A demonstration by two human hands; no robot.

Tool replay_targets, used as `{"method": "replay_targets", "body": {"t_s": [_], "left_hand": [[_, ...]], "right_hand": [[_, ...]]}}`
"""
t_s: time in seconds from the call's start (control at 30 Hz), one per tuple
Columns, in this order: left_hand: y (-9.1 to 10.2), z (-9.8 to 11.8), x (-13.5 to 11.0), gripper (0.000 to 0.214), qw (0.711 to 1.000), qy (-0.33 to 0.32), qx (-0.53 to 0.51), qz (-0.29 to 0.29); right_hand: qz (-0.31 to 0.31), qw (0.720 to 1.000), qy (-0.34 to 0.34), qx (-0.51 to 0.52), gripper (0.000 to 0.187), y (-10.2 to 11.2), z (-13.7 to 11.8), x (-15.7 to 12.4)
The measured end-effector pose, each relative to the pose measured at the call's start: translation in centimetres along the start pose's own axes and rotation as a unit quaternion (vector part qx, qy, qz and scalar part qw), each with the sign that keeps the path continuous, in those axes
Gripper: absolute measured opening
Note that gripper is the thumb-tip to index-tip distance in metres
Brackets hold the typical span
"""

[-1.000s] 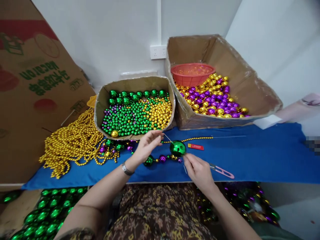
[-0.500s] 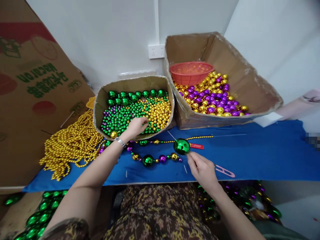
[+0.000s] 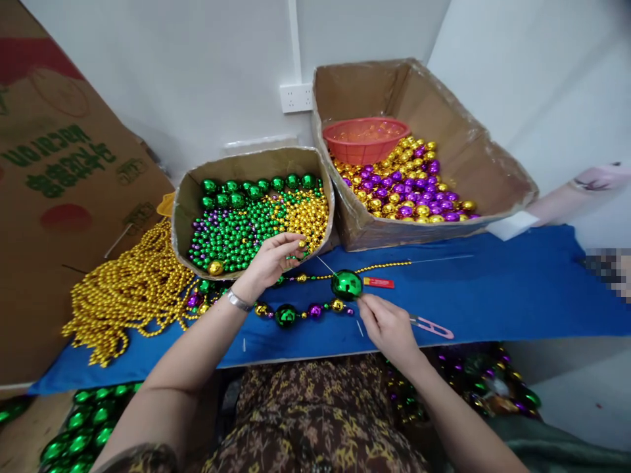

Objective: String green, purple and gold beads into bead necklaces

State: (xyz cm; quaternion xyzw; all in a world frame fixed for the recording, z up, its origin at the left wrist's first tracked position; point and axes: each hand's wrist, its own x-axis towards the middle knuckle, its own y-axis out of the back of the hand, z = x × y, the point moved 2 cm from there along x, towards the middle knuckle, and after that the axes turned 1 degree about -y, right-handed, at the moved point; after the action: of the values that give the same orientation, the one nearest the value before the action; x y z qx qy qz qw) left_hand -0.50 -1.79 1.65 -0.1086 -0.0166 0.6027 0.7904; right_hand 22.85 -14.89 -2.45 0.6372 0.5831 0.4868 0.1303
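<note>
My left hand (image 3: 273, 259) pinches a small gold bead (image 3: 302, 244) between its fingertips, over the front edge of the smaller bead box (image 3: 180, 226). A large green bead (image 3: 347, 285) sits by the fingertips of my right hand (image 3: 389, 328), which is closed; what exactly the fingers grip is hidden. From the green bead a thin white string end (image 3: 326, 265) sticks out to the upper left. On the blue cloth lies a strand of green, gold and purple beads (image 3: 286, 316), just left of my right hand. A string of small gold beads (image 3: 384, 267) runs right behind the green bead.
A larger box (image 3: 365, 233) of gold and purple beads holds a red basket (image 3: 365, 144). A red lighter (image 3: 378, 282) and a pink-handled cutter (image 3: 434, 327) lie on the blue cloth (image 3: 517, 289). Gold bead strands (image 3: 128, 289) are heaped at left, beside a tall carton (image 3: 59, 249).
My left hand has lifted from the small beads and moved right, with a gold bead now showing in its fingertips. My right hand stays at the green bead. The whole view has shifted slightly.
</note>
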Motion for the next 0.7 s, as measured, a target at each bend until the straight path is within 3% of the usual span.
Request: {"method": "replay_targets", "body": {"t_s": [0.13, 0.33, 0.53, 0.7], "left_hand": [[-1.8, -0.2, -1.7, 0.024, 0.993, 0.037, -0.111, -0.025], [-2.7, -0.8, -2.2, 0.023, 0.987, 0.067, -0.14, -0.04], [-2.9, -0.5, -2.3, 0.023, 0.994, 0.04, -0.1, -0.03], [-3.3, -0.3, -2.6, 0.022, 1.0, -0.017, 0.009, 0.005]], "right_hand": [[-0.007, 1.0, 0.003, -0.005, 0.027, -0.2, -0.1, 0.1], [0.002, 1.0, 0.007, -0.022, 0.028, -0.1, 0.0, 0.0], [0.005, 0.997, 0.025, -0.076, 0.029, 0.0, 0.3, -0.2], [0.018, 0.99, 0.036, -0.132, 0.026, 0.2, 0.3, -0.3]]}}
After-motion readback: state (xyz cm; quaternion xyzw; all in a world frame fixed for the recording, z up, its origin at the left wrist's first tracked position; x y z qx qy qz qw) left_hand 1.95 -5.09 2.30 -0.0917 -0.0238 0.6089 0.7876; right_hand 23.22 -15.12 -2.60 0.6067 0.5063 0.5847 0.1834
